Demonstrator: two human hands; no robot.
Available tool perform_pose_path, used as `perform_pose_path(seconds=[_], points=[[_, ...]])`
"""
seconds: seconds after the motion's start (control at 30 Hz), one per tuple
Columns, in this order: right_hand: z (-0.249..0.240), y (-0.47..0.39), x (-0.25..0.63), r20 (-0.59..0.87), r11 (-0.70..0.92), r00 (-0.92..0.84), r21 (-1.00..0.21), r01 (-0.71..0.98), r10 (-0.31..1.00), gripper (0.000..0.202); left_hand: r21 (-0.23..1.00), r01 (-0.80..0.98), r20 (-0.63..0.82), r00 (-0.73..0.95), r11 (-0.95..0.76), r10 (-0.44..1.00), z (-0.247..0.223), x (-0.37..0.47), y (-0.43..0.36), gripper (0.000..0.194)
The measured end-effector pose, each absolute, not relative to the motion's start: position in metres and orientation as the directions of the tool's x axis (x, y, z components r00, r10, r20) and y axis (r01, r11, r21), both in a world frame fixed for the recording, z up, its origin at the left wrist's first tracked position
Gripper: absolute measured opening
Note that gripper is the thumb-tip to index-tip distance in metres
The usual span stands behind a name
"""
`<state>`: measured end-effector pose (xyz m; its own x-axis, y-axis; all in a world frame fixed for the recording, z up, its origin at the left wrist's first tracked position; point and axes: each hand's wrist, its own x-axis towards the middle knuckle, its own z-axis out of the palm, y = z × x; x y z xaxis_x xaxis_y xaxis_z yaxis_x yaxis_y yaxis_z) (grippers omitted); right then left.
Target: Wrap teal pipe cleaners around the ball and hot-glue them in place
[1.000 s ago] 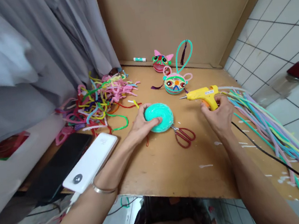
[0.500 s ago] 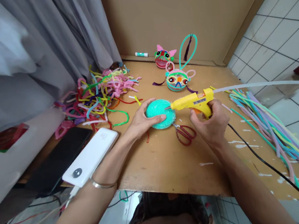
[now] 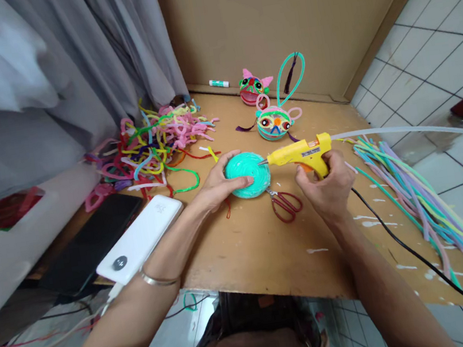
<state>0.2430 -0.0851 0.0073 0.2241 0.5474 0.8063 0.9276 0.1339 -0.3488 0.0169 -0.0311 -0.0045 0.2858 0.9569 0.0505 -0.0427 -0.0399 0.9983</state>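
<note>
My left hand [image 3: 221, 184] grips a round turquoise coiled disc [image 3: 248, 166] by its left side, the thumb lying across its face. In my right hand [image 3: 329, 182] is a yellow glue gun [image 3: 298, 152], its nozzle pointing left at the upper right part of the disc. Whether the tip touches the disc is hard to tell. A clear glue stick [image 3: 382, 130] sticks out behind the gun. Red-handled scissors [image 3: 287, 206] lie on the table just below and right of the disc.
Tangled pipe cleaners [image 3: 157, 144] are heaped at the back left, straight ones [image 3: 413, 198] at the right. Two decorated faces [image 3: 275, 123] and a glue tube [image 3: 218, 84] stand behind. A white power bank [image 3: 141, 239] and black phone [image 3: 90, 247] lie left. A black cord [image 3: 398, 238] crosses the right side.
The glue gun's nozzle has shifted slightly right and up over the disc, toward its edge. The disc has tilted a little, still in my left hand.
</note>
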Motion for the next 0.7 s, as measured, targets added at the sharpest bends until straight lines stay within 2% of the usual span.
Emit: perform_pose_path(seconds=[0.27,0.43,0.7], points=[[0.0061,-0.0855,0.2411,0.793,0.209,0.189,-0.368,0.906,0.579,0.028,0.996,-0.067,0.068,0.296,-0.051,0.953,-0.0055,0.0162,-0.0307,0.089],[0.0067,-0.0863,0.2404,0.782,0.177,0.178,-0.345,0.922,0.598,0.027,0.997,-0.057,0.058,0.279,-0.044,0.958,-0.0063,0.0163,-0.0291,0.092],[0.0042,-0.0858,0.2421,0.846,0.149,0.093,-0.198,0.969,0.524,0.024,0.998,-0.063,0.036,0.249,-0.020,0.968,-0.0065,0.0192,-0.0300,0.096]])
